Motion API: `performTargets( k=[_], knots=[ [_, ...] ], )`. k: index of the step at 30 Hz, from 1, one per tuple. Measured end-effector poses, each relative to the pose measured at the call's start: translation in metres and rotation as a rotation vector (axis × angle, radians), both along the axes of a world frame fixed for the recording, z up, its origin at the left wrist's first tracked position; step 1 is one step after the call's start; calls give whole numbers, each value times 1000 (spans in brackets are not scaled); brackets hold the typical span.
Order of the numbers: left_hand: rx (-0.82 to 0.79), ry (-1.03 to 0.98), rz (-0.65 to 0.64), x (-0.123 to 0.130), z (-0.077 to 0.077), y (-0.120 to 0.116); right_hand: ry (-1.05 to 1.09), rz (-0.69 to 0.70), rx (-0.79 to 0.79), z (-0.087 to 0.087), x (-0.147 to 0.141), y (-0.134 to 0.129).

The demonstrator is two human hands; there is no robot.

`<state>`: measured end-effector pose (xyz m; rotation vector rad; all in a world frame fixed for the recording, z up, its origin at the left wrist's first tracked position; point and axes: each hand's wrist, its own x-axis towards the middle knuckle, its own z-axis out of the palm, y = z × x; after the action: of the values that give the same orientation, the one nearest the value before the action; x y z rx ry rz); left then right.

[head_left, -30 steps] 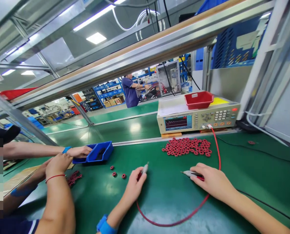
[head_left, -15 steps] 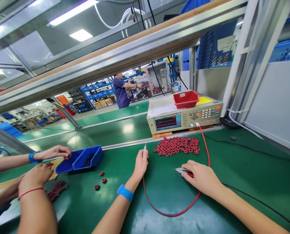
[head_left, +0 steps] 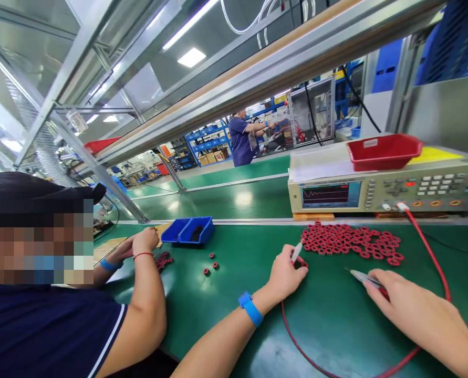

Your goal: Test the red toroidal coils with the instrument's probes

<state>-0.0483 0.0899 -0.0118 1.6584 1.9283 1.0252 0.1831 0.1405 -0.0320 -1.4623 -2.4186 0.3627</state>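
My left hand [head_left: 286,273] is closed round a white test probe [head_left: 297,252] with a red cable running down from it. At its thumb and fingertip is a red wire-wound ring coil [head_left: 304,264], partly hidden by the fingers. My right hand [head_left: 401,296] grips a grey, pointed test probe [head_left: 362,276]; its thin tip points left toward the left hand, apart from the coil. Just beyond both hands, a spread of many red ring coils [head_left: 350,240] lies on the green bench [head_left: 328,325].
A bench meter [head_left: 375,191] stands behind the coils, a red tray [head_left: 383,152] on top. Blue bins [head_left: 196,231] and several loose coils [head_left: 215,265] are to the left. Beside me at left, a co-worker [head_left: 52,325] has both hands near the bins.
The view has swung left, bringing the co-worker's head and shoulder in. My left hand has reached the coils' near edge, and a coil now shows at its fingertips. Both probes stay held.
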Motion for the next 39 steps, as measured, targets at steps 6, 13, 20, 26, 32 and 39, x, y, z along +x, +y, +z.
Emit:
performTargets(
  k=[6,13,20,26,32,39],
  knots=[
    [-56,-97,-204,22,8,-29,4,-42,-17,23,-9,-10],
    [-129,-212,-204,1,13,-47,-89,-9,34,33,-13,-16],
    [-91,-5,-265,4,20,-66,-86,72,46,36,-16,-23],
    [-77,164,-305,4,17,-67,-99,100,48,38,-17,-23],
    [-44,253,-318,4,8,-67,-113,99,34,39,-18,-23],
    [-29,298,-328,5,5,-65,-104,103,39,38,-18,-23]
  ],
)
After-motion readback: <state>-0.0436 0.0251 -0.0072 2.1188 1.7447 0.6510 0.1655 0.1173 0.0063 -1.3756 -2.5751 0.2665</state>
